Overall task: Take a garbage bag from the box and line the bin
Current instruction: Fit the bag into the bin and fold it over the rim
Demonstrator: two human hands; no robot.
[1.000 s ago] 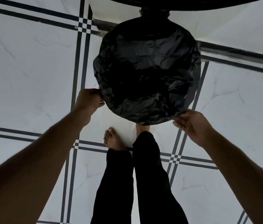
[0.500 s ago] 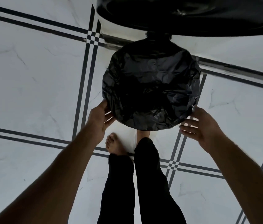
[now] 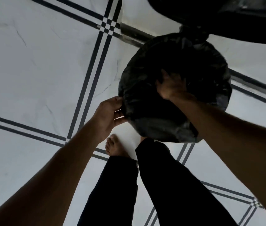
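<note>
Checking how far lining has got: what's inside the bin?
The black plastic garbage bag lines the round bin; the right hand reaches inside, pressing it down. Bin's bottom is hidden. Left hand holds the bag's rim.

bag (image 3: 145, 75) black | floor (image 3: 39, 70) white, dark double lines | trousers (image 3: 169, 185) black

White marbled floor tiles (image 3: 31, 79) with dark double-line borders.
</note>
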